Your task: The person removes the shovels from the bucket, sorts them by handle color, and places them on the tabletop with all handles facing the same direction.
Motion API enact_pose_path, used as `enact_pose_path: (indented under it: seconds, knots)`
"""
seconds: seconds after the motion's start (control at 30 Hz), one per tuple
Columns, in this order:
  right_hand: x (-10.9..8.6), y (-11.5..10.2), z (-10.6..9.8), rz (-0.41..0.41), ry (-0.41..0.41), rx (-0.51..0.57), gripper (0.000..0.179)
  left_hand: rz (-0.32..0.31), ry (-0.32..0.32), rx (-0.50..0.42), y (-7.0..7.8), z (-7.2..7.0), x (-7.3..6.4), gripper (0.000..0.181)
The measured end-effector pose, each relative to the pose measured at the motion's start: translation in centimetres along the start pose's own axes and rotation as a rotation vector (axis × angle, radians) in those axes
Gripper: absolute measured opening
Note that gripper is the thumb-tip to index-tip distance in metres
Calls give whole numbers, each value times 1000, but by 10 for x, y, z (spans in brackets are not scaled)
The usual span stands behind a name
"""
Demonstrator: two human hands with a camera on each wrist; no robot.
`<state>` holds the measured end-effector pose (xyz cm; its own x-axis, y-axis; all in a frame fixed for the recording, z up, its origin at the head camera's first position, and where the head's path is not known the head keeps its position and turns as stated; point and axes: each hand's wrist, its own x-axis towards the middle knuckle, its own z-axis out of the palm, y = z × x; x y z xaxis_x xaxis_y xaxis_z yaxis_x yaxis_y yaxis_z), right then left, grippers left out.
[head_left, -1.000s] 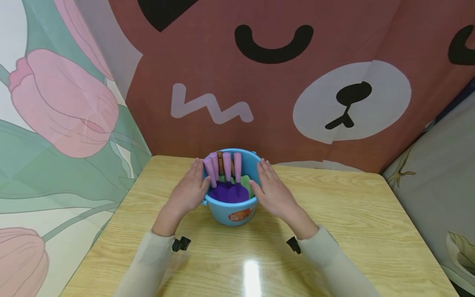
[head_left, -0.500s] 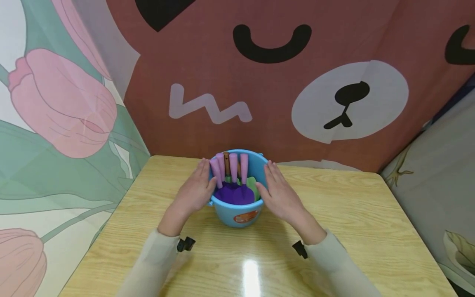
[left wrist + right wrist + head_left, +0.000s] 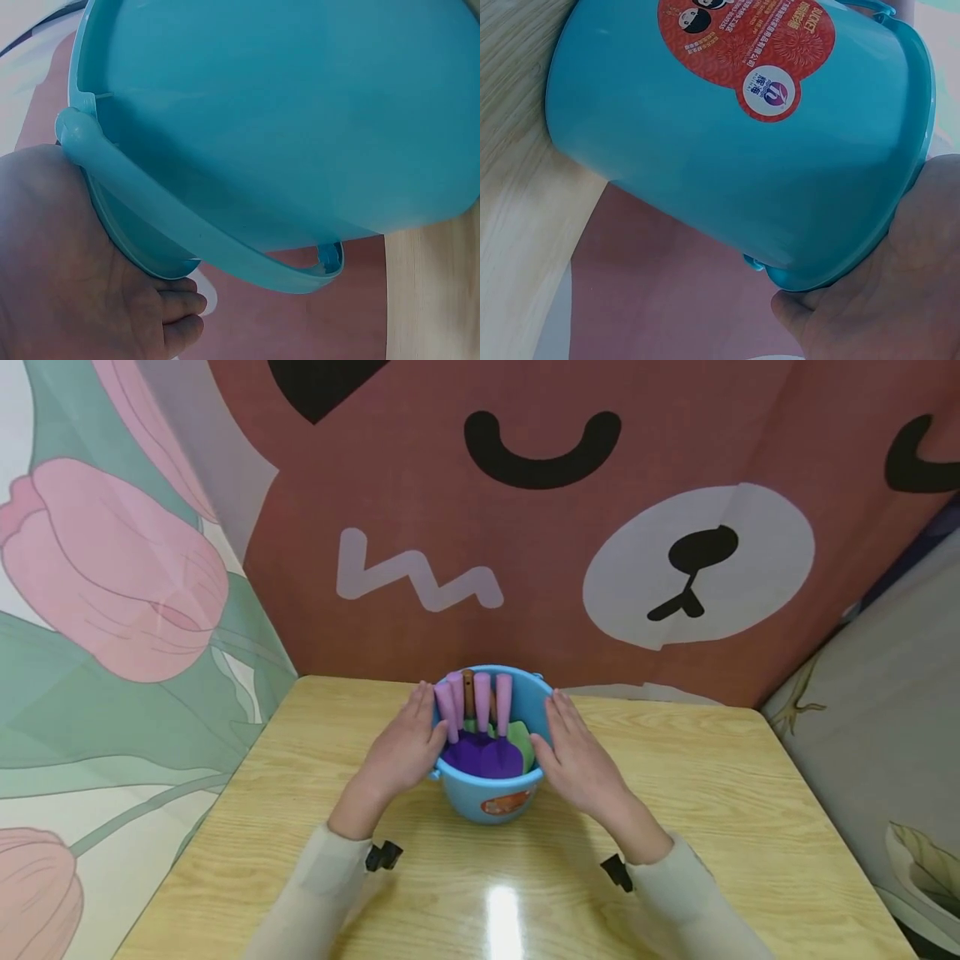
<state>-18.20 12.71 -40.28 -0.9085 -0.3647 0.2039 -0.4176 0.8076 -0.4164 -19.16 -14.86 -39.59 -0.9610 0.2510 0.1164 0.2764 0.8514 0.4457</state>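
Observation:
A light blue bucket point(image 3: 461, 797) stands upright on the table between both hands. Inside it are small trowels with pink handles point(image 3: 482, 700) and purple blades point(image 3: 501, 760). Brown-handled tools point(image 3: 468, 695) and a green blade point(image 3: 520, 739) show behind them. My left hand point(image 3: 401, 747) rests along the bucket's left rim, fingers straight. On the opposite rim, my right hand point(image 3: 585, 768) lies the same way, its thumb by the near edge. The left wrist view shows the bucket's handle point(image 3: 176, 221) hanging down its side; a red sticker point(image 3: 757, 30) appears in the right wrist view.
The wooden table point(image 3: 712, 802) reaches back to a brown bear-print cloth point(image 3: 420, 460). Flower-print cloth point(image 3: 120, 568) hangs at the left, and a grey cloth point(image 3: 885, 693) at the right.
The bucket and both hands have shifted together to the right across the table. The hands keep the same pose on the rim. The head view has turned slightly right.

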Motion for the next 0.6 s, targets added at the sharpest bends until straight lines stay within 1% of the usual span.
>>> enact_pose_path:
  seconds: [0.2,0.37,0.6]
  knots:
    - [-2,2,-2,7,-3,-8,70,6,3,2,4,1,1,68]
    - [-5,5,-4,8,-2,-10,70,3,-6,-17,8,1,1,68]
    - [-8,11,-6,0,16,-11,70,16,6,-13,11,6,2,68]
